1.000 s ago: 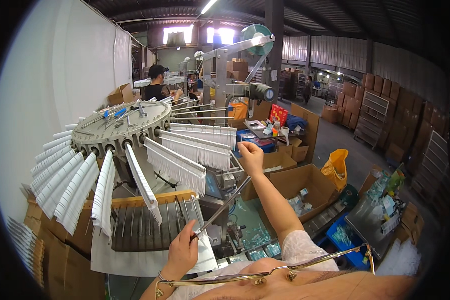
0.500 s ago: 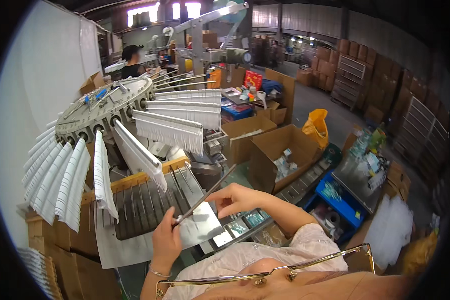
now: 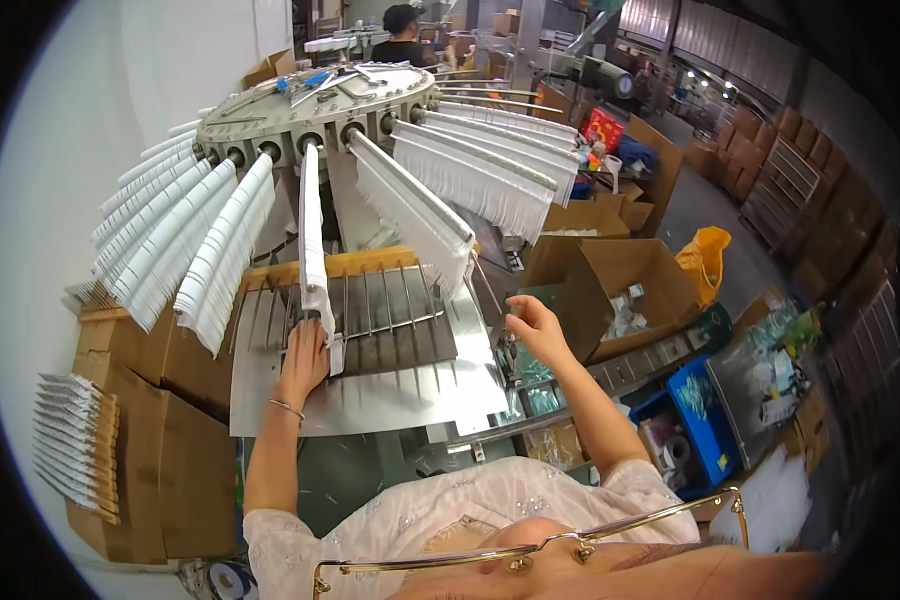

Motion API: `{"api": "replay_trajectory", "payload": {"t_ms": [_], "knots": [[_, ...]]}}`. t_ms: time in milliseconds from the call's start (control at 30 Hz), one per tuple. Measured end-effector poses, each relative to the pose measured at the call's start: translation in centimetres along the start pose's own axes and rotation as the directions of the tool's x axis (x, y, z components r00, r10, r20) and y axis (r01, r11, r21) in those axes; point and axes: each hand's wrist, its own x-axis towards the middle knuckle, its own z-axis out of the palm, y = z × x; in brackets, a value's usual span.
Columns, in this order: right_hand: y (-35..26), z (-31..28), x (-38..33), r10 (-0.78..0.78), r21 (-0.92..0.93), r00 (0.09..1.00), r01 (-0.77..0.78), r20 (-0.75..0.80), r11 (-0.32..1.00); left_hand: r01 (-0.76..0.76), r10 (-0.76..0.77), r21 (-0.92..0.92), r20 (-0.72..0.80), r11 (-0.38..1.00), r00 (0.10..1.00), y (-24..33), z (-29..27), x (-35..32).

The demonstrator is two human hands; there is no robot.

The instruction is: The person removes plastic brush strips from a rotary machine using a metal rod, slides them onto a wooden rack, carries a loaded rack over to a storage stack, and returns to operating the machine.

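- At the front of the round machine head (image 3: 290, 122), a white fringed rod (image 3: 312, 220) juts out toward the person, its long axis running from its socket outward and down
- Its free end lies straight ahead of the left hand (image 3: 303, 358), by far the nearer of the 2; the right hand (image 3: 540, 332) is well apart, off to the right
- The left hand has its fingers close together and stretched forward, back of the hand up, at the lower end of the fringe; I cannot tell whether they grip it
- The white fringed rod looks slim, seen nearly end-on, with white strands hanging along it and a pale end showing just right of the fingers
- The right hand is half curled beside a thin dark rod (image 3: 489, 286); whether it pinches that rod I cannot tell
- A 2nd fringed rod (image 3: 415, 200) slants to the right, its free end near the thin dark rod
- Below, a dark rack (image 3: 390, 335) with thin bars and a wooden strip (image 3: 370, 262) at its far edge sits on a metal surface (image 3: 400, 395)
- Hand tools (image 3: 315, 82) lie atop the machine head
- Farther right are an open carton (image 3: 570, 300), a yellow bag (image 3: 705, 262) and a blue bin (image 3: 715, 455)
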Motion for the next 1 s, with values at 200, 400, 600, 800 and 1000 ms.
{"api": "replay_trajectory", "payload": {"t_ms": [200,400,600,800,1000], "knots": [[0.5,1.3,1.5,-0.063,0.297,0.998,0.063,-0.013,0.953,0.223,-0.703,-0.962,0.049,0.158,0.710,-6.8,1.4,-5.2],[1.7,4.7,7.7,-0.066,0.286,0.994,0.089,-0.088,0.954,0.537,-0.726,-0.772,0.147,0.341,0.672,-2.1,-2.1,-1.8],[-0.6,3.7,6.0,0.003,0.213,0.999,0.004,-0.033,0.977,0.189,-0.168,-0.231,0.106,0.954,0.980,-0.2,-2.4,-1.6],[-2.0,3.0,-2.5,-0.174,0.325,0.984,0.150,0.046,0.934,0.291,-0.257,-0.254,0.159,0.922,0.953,0.9,-2.9,-2.0],[-0.4,0.2,-3.2,0.032,0.487,0.905,-0.259,0.425,0.834,0.036,-0.011,-0.459,0.055,0.888,0.998,3.8,-5.0,-0.9]]}}
